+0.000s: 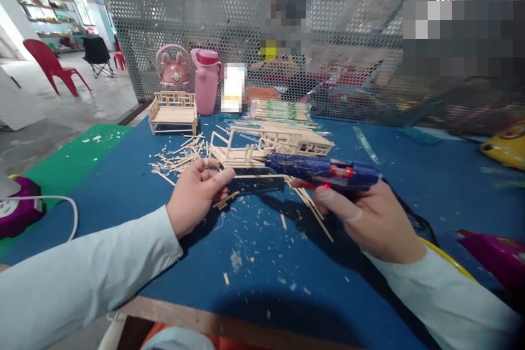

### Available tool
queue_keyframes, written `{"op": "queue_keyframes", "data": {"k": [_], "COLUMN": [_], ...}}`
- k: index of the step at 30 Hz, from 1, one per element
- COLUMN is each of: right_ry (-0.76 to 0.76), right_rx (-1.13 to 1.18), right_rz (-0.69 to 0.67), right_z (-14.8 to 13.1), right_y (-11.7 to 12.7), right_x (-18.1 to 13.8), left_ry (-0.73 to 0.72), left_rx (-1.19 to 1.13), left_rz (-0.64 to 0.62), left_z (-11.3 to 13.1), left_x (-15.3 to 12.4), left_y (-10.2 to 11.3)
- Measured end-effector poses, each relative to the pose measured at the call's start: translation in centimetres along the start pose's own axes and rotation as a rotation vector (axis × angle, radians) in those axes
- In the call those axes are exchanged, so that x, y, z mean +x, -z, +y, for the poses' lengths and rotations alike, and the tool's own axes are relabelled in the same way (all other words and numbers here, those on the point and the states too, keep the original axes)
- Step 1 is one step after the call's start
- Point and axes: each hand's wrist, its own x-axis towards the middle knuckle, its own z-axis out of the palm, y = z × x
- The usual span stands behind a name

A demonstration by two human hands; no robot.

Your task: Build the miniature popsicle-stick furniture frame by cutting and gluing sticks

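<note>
My left hand (197,197) pinches a thin wooden stick (258,176) that runs rightward above the blue table mat (123,186). My right hand (369,221) grips a blue hot glue gun (324,170), forefinger on its red trigger, nozzle pointing left toward the stick. Just behind the gun sits a partly built model of wooden sticks (270,145). A pile of loose short sticks (180,158) lies left of it, and a few sticks lie under the gun.
A finished small wooden bench (173,112) stands at the back left, with a pink bottle (206,87) and a pink bunny cup (173,68) behind it. Packs of sticks (279,109) lie by the mesh screen. A purple power strip (18,213) sits far left.
</note>
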Motion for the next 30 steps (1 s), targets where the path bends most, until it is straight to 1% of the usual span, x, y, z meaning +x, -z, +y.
{"op": "queue_keyframes", "data": {"k": [5, 7, 10, 13, 15, 20, 30], "right_ry": [0.027, 0.042, 0.009, -0.061, -0.086, -0.117, -0.108], "right_rx": [-0.055, -0.066, 0.024, 0.173, 0.213, 0.196, 0.208], "right_rz": [-0.027, -0.011, 0.004, -0.024, -0.038, -0.066, -0.069], "right_z": [0.2, 0.3, 0.2, -0.3, -0.9, -1.8, -1.1], "right_y": [-0.1, -0.1, -0.3, -0.8, -1.2, -2.0, -2.3], "right_x": [0.1, 0.0, -0.2, -0.4, -0.4, 0.1, 0.4], "left_ry": [0.005, 0.008, 0.012, 0.008, 0.006, 0.001, -0.006], "left_rx": [-0.002, -0.003, -0.002, -0.001, 0.005, 0.014, -0.004], "left_rz": [0.007, 0.007, 0.004, -0.007, -0.013, -0.020, -0.020], "left_z": [0.1, 0.1, 0.1, 0.0, 0.0, -0.1, -0.3], "left_x": [-0.1, -0.1, 0.0, 0.0, 0.0, 0.0, 0.1], "left_y": [-0.1, -0.1, -0.1, 0.0, 0.0, -0.1, 0.0]}}
